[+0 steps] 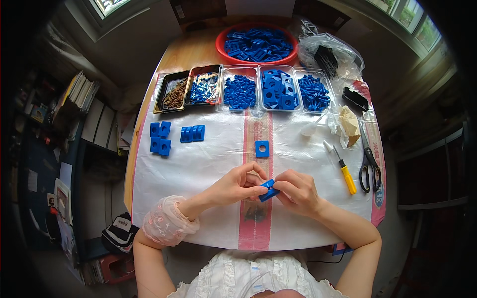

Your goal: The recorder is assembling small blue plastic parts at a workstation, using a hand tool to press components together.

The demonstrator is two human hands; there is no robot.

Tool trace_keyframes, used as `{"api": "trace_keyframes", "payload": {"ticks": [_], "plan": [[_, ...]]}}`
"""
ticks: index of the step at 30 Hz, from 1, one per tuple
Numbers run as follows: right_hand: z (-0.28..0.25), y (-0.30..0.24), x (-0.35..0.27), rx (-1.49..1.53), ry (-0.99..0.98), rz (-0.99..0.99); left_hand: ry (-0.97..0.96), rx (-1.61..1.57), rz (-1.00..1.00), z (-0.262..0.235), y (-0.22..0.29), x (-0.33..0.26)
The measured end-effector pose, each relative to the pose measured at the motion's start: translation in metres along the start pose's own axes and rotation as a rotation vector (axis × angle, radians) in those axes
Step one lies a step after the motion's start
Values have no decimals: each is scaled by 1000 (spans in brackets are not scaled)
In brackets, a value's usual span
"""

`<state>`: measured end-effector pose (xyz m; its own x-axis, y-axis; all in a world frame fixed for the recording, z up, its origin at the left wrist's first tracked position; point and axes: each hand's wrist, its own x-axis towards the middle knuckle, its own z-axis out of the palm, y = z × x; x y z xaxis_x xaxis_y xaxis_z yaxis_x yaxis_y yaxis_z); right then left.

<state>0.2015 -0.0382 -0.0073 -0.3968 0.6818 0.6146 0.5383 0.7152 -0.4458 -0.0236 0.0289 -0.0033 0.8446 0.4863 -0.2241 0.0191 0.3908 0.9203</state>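
Note:
Near the front middle of the table, my left hand and my right hand meet around a small blue plastic block. The left thumb and fingers pinch its left side. Fingers of my right hand close on its right side; whether they hold another small piece there is hidden. Just beyond the hands lies a square blue plate with a round hole. Farther left are several blue blocks with holes in a cluster and a pair of ribbed blue pieces side by side.
Along the back stand a tray of brass-coloured screws, a tray of small nuts and clear trays of blue parts. Behind them is a red basin. At right lie a yellow-handled screwdriver, black scissors and crumpled paper.

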Motion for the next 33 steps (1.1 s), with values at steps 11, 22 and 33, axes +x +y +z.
{"api": "trace_keyframes", "payload": {"ticks": [11, 22, 33], "plan": [[4, 3, -7, 147, 55, 144, 61, 118, 57, 4, 14, -3], [4, 1, -5, 144, 1, 163, 257, 444, 116, -4, 27, -8], [0, -1, 0, 103, -72, 124, 550, 1347, 94, -3, 40, -29]]}}
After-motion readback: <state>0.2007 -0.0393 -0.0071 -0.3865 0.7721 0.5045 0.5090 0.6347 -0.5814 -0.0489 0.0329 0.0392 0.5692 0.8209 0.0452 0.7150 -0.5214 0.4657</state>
